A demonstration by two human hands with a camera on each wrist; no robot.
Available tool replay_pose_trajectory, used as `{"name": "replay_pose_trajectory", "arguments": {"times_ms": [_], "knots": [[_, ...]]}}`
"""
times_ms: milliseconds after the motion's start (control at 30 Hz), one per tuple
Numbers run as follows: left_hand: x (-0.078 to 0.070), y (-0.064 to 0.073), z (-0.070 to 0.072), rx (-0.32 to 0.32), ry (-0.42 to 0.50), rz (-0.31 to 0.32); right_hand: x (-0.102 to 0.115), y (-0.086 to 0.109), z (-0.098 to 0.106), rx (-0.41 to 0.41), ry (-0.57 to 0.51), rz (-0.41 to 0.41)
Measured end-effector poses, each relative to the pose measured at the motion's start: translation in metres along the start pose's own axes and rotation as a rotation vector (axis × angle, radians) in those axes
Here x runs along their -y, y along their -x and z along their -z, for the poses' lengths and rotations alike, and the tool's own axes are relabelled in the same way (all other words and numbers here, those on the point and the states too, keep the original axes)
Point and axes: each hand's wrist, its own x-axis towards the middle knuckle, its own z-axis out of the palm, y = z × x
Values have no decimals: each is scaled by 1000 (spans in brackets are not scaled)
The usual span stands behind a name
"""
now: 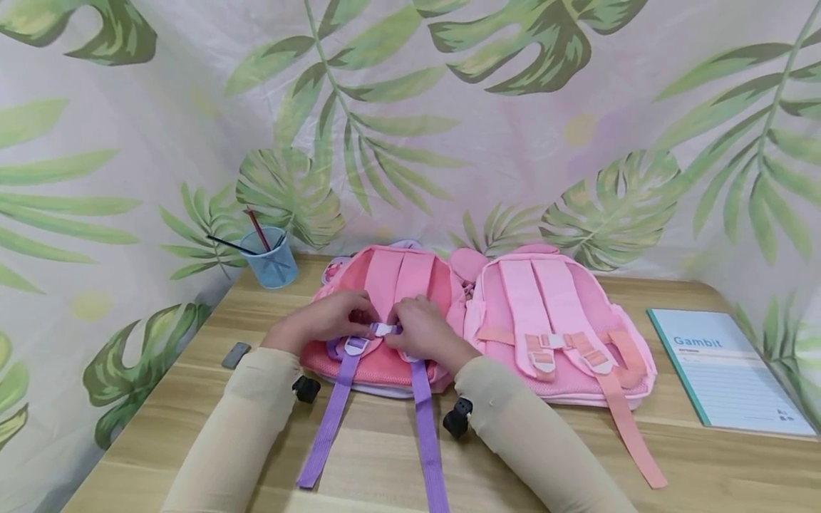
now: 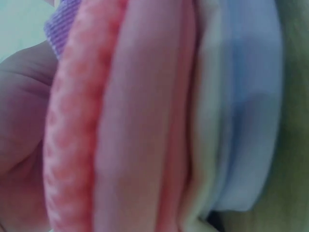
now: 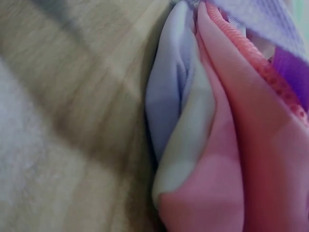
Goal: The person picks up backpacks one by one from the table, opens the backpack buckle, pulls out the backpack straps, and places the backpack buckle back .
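On the coral-pink backpack, the left hand and right hand pinch opposite ends of a white chest-strap buckle between thumb and fingers. Two purple webbing tails hang from its near side. Right of this backpack lies a pale-pink backpack; beyond its left side stands a blue pencil cup.

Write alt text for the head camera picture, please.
A person's left hand and right hand hold the white buckle on a coral-pink backpack on a wooden table. To the right lie a paler pink backpack and a notebook; a blue cup stands left.
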Motion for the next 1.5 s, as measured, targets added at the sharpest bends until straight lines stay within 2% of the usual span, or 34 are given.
{"name": "replay_pose_trajectory", "arguments": {"times_ms": [167, 233, 400, 900, 1267, 1500], "knots": [[-3, -2, 3, 16, -25, -38, -1, 0, -2, -9, 5, 14], [-3, -3, 3, 14, -36, -70, -1, 0, -2, -15, 10, 19], [-2, -2, 4, 2, -46, -106, -2, 0, -4, -43, 17, 35], [-8, -4, 5, 34, -43, -63, -5, 1, -4, -64, -101, 13], [-5, 0, 4, 1, -11, -92, -3, 4, -1, -53, -157, -25], [-5, 4, 4, -20, -3, -77, -5, 6, 4, -61, -183, -21]]}}
